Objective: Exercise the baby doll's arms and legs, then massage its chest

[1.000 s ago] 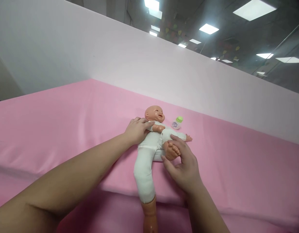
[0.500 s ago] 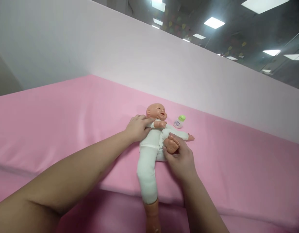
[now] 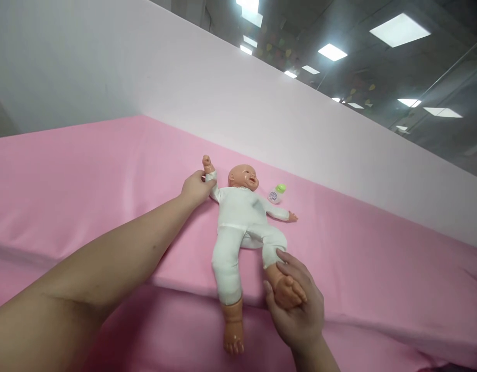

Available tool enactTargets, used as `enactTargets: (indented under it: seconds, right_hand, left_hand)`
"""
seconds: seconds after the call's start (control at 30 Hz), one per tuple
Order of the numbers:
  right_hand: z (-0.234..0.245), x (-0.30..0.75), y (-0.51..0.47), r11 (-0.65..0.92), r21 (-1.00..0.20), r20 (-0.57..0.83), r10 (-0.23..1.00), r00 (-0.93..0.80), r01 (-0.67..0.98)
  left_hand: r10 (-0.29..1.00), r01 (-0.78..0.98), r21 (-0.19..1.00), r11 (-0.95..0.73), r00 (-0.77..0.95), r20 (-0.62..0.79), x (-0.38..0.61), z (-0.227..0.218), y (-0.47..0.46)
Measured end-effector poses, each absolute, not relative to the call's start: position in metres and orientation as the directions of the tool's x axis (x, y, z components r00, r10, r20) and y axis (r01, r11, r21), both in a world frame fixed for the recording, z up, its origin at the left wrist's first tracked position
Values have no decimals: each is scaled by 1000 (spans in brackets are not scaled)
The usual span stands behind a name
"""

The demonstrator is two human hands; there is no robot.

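Note:
A baby doll (image 3: 242,209) in a white body suit lies on its back on the pink surface, its legs pointing toward me. My left hand (image 3: 199,188) is closed around the doll's raised arm, just below its small fist. Under the doll's foot on the right side, my right hand (image 3: 298,294) wraps the ankle, with the thumb on one side and the fingers on the other. The doll's other leg hangs over the front edge. Its other arm lies stretched out to the right, untouched.
A small clear bottle with a green cap (image 3: 277,193) lies beside the doll's head. Pink sheeting (image 3: 358,258) covers the surface and drops over a front edge. A pale wall (image 3: 207,77) rises behind, with lit ceiling panels above it.
My left hand has swung the doll's arm from across its chest out and up to the left. My right hand has brought the bent leg down toward me.

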State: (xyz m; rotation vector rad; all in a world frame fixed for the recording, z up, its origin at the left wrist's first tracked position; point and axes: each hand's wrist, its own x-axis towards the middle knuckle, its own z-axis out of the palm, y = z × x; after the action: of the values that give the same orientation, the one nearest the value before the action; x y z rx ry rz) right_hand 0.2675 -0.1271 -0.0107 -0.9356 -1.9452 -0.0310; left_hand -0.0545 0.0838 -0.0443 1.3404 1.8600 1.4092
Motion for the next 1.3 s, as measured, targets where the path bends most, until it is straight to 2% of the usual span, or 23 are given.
enactTargets:
  seconds: [0.17,0.43,0.53,0.67,0.93,1.13,1.3]
  right_hand:
    - [-28,275,-154,715,-305,734,597,-322,629]
    - [-43,278,-157,746,-333,664,620,-419,576]
    - [-30,277,-153,734,-337,682,622,-385,589]
    - [-11,272,-141,719,-313,716,607,-343,620]
    - [-3,257,-86,634,-425,692,687,-220,646]
    - [-9,244,-55,638,-459,592,738,-323,618]
    - [-15,237,-49,539,-526,488,825,-285,658]
  left_hand:
    - [889,398,917,1,-421,181,-52,-42,80]
    - [895,424,905,-24,-394,209,-48,-36,73]
    - [892,529,843,-94,-331,307,-40,-31,66]
    - [880,693,683,-230,-152,450,-26,-25,57]
    - [869,819,458,-347,97,485,-8,-25,50]
    - [884,842,412,-349,148,444,-8,-22,50]
    - [877,828,430,-359,143,458,-8,-23,52]
